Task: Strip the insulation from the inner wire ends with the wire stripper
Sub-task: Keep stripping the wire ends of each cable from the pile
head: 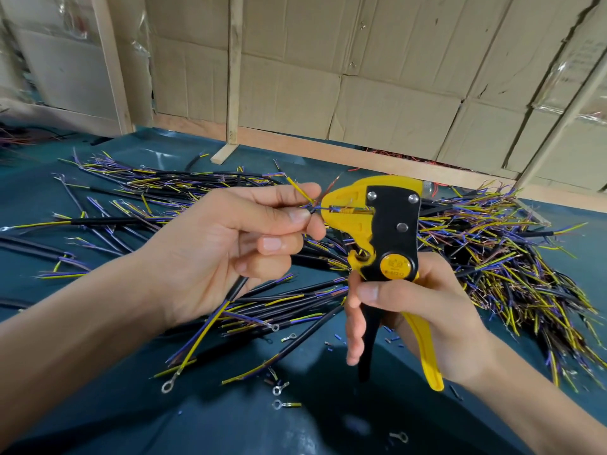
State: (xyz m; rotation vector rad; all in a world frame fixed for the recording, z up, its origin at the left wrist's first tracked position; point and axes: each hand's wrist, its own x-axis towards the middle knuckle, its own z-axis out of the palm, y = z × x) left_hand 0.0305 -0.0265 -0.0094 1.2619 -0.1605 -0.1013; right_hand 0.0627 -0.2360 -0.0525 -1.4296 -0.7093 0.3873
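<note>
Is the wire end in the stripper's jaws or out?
In: the wire end runs from the left hand into the wire stripper.

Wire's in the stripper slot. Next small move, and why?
Probably squeeze the handles. The left hand pinches the cable with one blue wire fed into the stripper slot, and the right hand grips the handles, which look spread, so the cut seems not yet made.
</note>
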